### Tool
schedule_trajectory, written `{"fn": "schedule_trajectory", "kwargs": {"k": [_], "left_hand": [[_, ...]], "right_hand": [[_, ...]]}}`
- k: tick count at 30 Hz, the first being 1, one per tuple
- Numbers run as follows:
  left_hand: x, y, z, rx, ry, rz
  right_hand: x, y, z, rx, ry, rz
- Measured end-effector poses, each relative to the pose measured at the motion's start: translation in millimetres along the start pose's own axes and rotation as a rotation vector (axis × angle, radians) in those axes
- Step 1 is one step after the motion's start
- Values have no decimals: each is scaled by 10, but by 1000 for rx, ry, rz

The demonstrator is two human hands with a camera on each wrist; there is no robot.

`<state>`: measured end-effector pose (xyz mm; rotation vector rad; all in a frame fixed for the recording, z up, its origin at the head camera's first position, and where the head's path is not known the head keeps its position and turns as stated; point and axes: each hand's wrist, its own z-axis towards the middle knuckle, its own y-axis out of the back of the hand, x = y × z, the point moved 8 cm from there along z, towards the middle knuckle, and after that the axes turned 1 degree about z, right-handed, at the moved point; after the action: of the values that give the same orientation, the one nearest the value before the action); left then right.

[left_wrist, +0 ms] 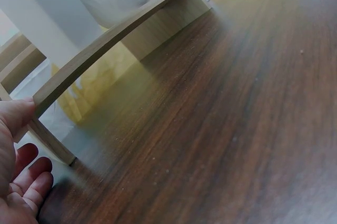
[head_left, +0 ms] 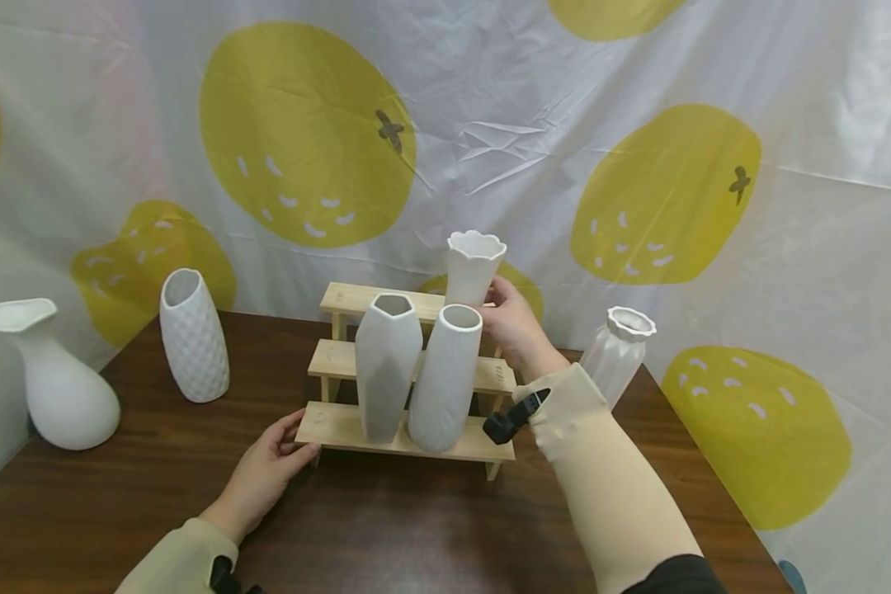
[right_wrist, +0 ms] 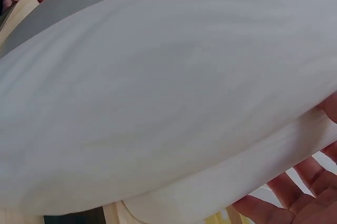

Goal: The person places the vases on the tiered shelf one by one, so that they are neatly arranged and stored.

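A three-tier wooden stand (head_left: 330,424) is on the table, its left front end pinched by my left hand (head_left: 261,469). In the left wrist view the thumb lies on the lowest shelf's corner, the other fingers below. My right hand (head_left: 521,332) holds a white vase with a scalloped rim (head_left: 472,272) at the right of the top shelf; its base is hidden. On the lowest shelf, a faceted white vase (head_left: 388,371) and a tapered, round-mouthed vase (head_left: 445,384) stand upright side by side. The tapered vase fills most of the right wrist view.
At the left of the table (head_left: 386,528) stand a white long-necked vase (head_left: 70,396) with a flared lip and a diamond-textured vase (head_left: 195,338). A ribbed vase (head_left: 615,355) stands at the right, partly behind my right arm. A lemon-print curtain (head_left: 505,165) hangs behind.
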<state>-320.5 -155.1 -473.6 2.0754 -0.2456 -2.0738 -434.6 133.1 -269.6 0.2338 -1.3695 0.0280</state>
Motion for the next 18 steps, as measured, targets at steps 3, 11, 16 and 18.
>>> {"fn": "schedule_trajectory", "kwargs": {"k": [3, 11, 16, 18], "left_hand": [[8, -1, 4, 1, 3, 2], [10, 3, 5, -2, -4, 9], [-8, 4, -4, -1, -6, 6], [-16, 1, -7, 1, -7, 4]], "right_hand": [[-9, 20, -18, 5, -11, 11], [-14, 46, -43, -5, -8, 23], [-2, 43, -56, 1, -12, -1], [0, 43, -60, 7, -13, -17]]}}
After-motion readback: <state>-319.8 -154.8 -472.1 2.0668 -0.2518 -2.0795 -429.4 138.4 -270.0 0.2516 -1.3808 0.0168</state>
